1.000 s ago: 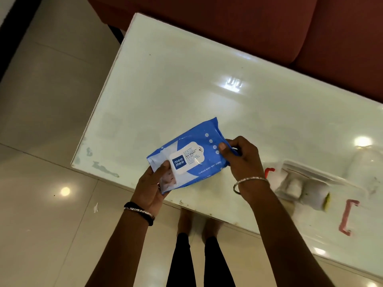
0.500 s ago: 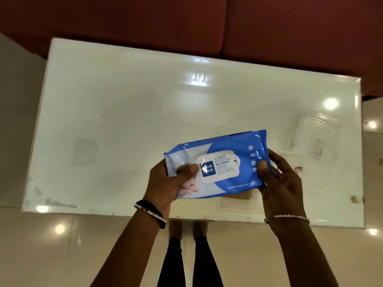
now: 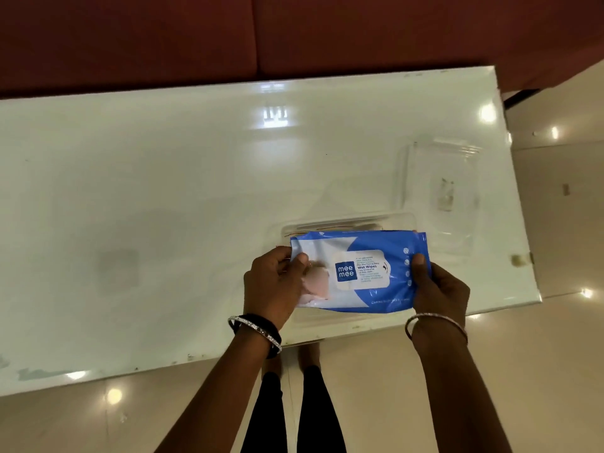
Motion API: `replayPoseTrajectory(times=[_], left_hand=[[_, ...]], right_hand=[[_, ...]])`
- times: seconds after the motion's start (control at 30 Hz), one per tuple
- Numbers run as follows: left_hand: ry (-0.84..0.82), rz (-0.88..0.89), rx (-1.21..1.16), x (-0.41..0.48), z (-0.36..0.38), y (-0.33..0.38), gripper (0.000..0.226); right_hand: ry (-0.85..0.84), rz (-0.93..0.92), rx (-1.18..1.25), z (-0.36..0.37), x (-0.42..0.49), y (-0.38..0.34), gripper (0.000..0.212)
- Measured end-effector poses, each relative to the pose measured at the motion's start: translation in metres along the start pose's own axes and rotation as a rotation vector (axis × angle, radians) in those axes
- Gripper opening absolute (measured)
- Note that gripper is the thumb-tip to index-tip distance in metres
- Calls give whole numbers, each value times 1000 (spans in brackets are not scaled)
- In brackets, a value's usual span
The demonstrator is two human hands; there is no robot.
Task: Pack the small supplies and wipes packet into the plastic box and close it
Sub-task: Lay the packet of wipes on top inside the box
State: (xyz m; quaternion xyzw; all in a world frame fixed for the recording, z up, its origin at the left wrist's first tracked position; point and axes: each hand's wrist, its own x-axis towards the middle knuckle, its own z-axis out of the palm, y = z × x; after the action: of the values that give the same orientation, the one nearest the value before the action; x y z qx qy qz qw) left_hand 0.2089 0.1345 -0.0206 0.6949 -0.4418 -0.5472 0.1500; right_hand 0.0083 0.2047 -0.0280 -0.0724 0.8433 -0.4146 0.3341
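Observation:
I hold a blue and white wet wipes packet [image 3: 358,273] flat by its two short ends. My left hand [image 3: 273,284] grips its left end and my right hand [image 3: 438,287] grips its right end. The packet hovers directly over a clear plastic box [image 3: 346,222] standing near the table's front edge; only the box's far rim and a strip of its near side show around the packet. The box's contents are hidden. A clear lid [image 3: 438,188] lies flat on the table to the right, behind the box.
The white glossy table [image 3: 163,207] has its right edge close beside the lid. A dark red sofa [image 3: 294,34] runs along the far side. Tiled floor and my legs show below the front edge.
The packet has travelled right from the table's left part, turned level, and now sits over the box. My view has swung right, bringing the box and lid under my hands.

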Motion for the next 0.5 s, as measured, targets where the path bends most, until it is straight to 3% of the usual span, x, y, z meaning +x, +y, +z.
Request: replayPoseTrajectory(times=[0.17,0.37,0.43,0.5], left_hand=[[174,109,327,-5,10,9,19],[308,255,524,-24,24,22,40],[294,423,597,-29,33,21,36],[144,524,676,-31,46,15,34]], right_hand=[[102,-160,-328,16,22,4,42],[132,-174,-478,39,27,9,47],[166,-165,-492,45,27,11,45],[200,-144,-507,48,27,12,39]])
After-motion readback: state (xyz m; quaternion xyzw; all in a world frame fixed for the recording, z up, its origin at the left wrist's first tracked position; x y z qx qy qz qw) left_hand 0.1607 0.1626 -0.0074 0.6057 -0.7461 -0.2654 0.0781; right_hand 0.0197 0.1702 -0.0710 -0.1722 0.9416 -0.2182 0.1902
